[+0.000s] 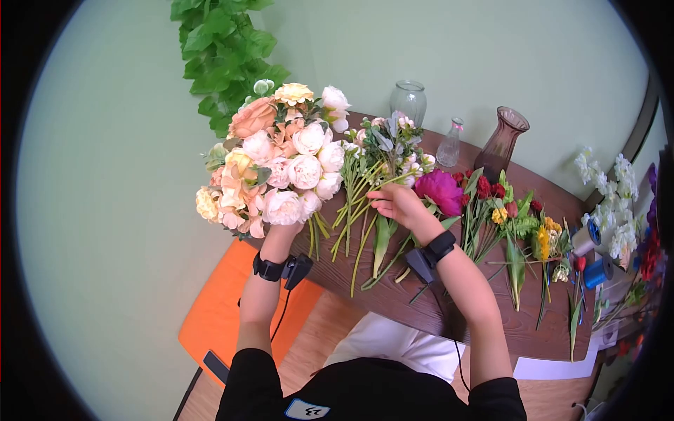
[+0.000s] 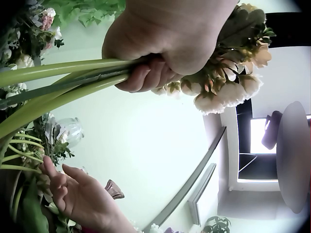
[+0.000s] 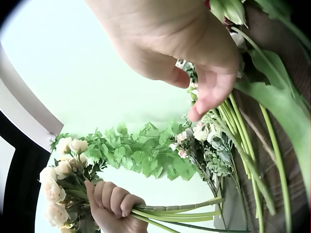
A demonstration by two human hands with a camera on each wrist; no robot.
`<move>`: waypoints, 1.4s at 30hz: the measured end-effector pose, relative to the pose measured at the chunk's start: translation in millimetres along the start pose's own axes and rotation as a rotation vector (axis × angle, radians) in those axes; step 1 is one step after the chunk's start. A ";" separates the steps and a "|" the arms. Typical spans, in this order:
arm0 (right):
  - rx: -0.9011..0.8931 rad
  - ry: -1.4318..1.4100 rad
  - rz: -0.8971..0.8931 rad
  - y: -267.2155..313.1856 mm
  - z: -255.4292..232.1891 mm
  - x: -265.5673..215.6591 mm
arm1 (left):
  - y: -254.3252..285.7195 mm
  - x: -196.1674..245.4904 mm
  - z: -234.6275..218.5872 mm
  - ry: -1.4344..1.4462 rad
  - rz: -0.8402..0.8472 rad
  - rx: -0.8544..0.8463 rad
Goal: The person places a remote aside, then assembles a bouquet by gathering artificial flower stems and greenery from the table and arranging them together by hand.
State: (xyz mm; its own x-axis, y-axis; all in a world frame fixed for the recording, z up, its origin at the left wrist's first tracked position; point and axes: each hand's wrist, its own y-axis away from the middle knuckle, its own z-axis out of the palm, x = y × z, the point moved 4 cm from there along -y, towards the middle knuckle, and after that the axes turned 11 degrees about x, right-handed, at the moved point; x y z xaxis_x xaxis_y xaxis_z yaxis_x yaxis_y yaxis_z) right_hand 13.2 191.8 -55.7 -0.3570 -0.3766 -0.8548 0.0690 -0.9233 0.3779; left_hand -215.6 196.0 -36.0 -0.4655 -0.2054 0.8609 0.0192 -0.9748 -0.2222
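Observation:
My left hand (image 1: 284,235) grips the green stems of a large bouquet of pink, peach and cream flowers (image 1: 281,165), its fingers curled round the stems (image 2: 63,80) in the left wrist view. My right hand (image 1: 404,207) is over the table beside a bunch of small white and pink flowers with green stems (image 1: 358,196). In the right wrist view the right hand (image 3: 180,43) has loosely bent fingers above those stems (image 3: 238,126); whether they touch a stem I cannot tell. A magenta flower (image 1: 440,191) lies near the right hand.
On the brown table (image 1: 435,316) stand a clear glass vase (image 1: 408,104), a small clear bottle (image 1: 450,146) and a purple vase (image 1: 500,140). Red and yellow flowers (image 1: 500,215) lie at the right, near ribbon spools (image 1: 598,271). Green leaves (image 1: 228,56) hang on the wall.

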 end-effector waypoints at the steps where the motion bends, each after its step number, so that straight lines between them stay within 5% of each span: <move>1: 0.028 -0.085 0.007 -8.9 0.3 4.0 | 0.1 -1.3 -0.9 0.001 0.003 0.001; 7: 0.251 -0.173 -0.114 -17.7 1.5 4.4 | 5.0 1.4 8.9 0.028 -0.038 0.000; 9: 0.279 -0.090 -0.401 -7.3 4.2 -11.3 | 5.5 -5.7 2.4 0.072 -0.064 -0.042; 11: 0.286 -0.084 -0.511 7.1 10.1 -21.5 | 6.6 -3.8 -0.7 -0.300 0.255 0.086; 14: 0.355 0.139 -1.002 41.7 21.2 -46.0 | -0.2 -16.8 -7.3 -0.067 0.105 -0.038; 19: 0.251 0.414 -1.286 94.4 50.3 -54.2 | -7.8 -22.9 6.2 0.085 0.019 -0.107; 25: 0.155 0.620 -1.237 107.5 63.5 -45.2 | 29.9 -19.1 -5.4 0.038 0.052 -0.148; 27: 0.128 0.729 -1.465 108.9 66.6 -42.8 | 36.1 -16.8 -4.9 0.022 0.065 -0.159; 31: 0.149 0.717 -1.263 106.0 64.6 -42.1 | 35.1 -10.6 2.4 -0.008 0.090 -0.181; 42: 0.064 0.941 -1.368 112.0 64.9 -37.1 | 46.6 -2.0 15.9 -0.079 0.148 -0.248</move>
State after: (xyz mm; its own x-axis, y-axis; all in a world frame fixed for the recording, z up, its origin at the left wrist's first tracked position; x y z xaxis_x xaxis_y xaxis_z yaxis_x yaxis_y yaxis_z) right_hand -26.2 107.3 41.4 0.5342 0.7233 -0.4375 0.1546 -0.5924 -0.7906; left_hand -199.7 149.6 -40.8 -0.4036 -0.3595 0.8413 -0.1392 -0.8847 -0.4448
